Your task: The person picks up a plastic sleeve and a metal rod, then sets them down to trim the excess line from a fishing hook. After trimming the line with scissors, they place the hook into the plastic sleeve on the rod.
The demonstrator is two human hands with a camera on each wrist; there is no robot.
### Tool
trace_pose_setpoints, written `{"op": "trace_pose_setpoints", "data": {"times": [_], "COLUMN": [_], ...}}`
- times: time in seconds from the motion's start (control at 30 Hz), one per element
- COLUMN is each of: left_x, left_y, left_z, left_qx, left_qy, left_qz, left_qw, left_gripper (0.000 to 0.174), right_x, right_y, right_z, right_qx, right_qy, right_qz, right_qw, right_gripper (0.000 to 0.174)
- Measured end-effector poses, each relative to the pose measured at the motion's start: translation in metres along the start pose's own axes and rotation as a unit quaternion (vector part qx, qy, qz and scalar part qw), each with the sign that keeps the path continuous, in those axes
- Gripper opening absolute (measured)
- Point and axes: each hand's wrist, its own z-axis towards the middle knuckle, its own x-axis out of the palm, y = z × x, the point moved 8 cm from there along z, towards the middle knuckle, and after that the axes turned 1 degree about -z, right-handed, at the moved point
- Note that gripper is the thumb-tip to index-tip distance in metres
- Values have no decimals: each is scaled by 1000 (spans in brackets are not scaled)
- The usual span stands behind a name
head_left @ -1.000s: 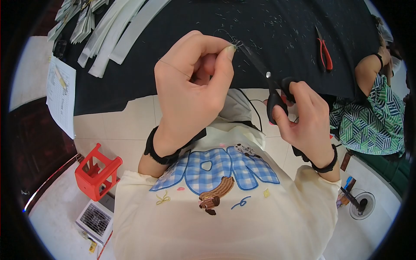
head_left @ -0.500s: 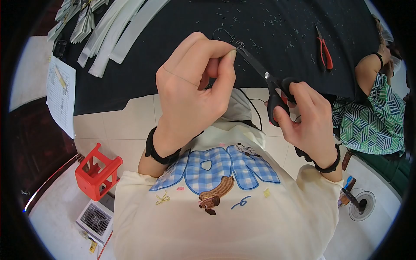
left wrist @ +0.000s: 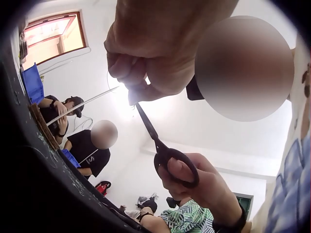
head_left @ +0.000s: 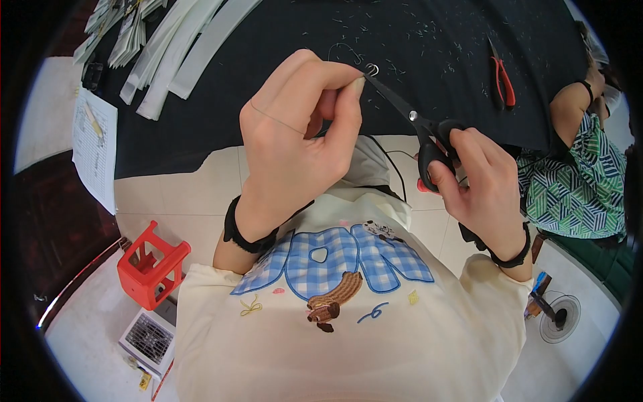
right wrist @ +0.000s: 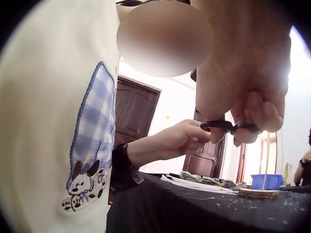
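Note:
My left hand [head_left: 301,127] pinches a small silver hook [head_left: 373,68] between thumb and index fingertip, its curved end showing past them. A thin thread [head_left: 274,119] runs across the back of this hand. With thumb and fingers in the handle loops, my right hand [head_left: 485,191] holds black scissors [head_left: 395,100]. Their blades lie together, pointing up and left, with the tips right at the hook and the left fingertips. In the left wrist view the scissors [left wrist: 148,126] reach up to the pinching fingertips from below. The right wrist view shows mainly the scissors' handles [right wrist: 221,125].
Thread snippets [head_left: 418,30] lie scattered over the black tablecloth [head_left: 442,74]. Red-handled pliers [head_left: 501,82] rest at right, white strips [head_left: 201,50] at upper left. A written sheet [head_left: 94,147] hangs over the left edge. Another person in a patterned green garment [head_left: 569,181] sits at right.
The left hand dropped slightly, then stayed nearly still, pinching throughout. The scissors moved a little, and the right hand shifted slightly right and down. More of the hook's curve shows.

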Motion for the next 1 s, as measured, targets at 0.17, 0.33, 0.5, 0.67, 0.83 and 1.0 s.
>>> {"op": "trace_pose_setpoints", "data": {"times": [0.17, 0.33, 0.5, 0.67, 0.83, 1.0], "left_x": [0, 2, 0, 2, 2, 3], "left_y": [2, 5, 8, 10, 11, 11], "left_z": [1, -2, -2, -2, -1, -2], "left_qx": [-33, -67, -87, -119, -131, -127], "left_qy": [0, 16, 14, 29, 3, 1], "left_qz": [-24, -50, -77, -108, -138, -127], "left_qw": [999, 996, 993, 986, 982, 984], "left_gripper": [12, 2, 1, 1, 3, 4], "right_x": [2, 2, 2, 4, 6, 6], "right_y": [0, -1, -4, -3, -2, 0], "right_z": [-3, -5, -6, -2, -2, -1], "right_qx": [3, 7, 21, 15, 18, 16], "right_qy": [-9, -20, -9, -16, -5, -6], "right_qz": [9, 18, 21, 21, 16, 24], "right_qw": [1000, 1000, 1000, 1000, 1000, 1000], "right_gripper": [27, 28, 30, 32, 33, 31]}}
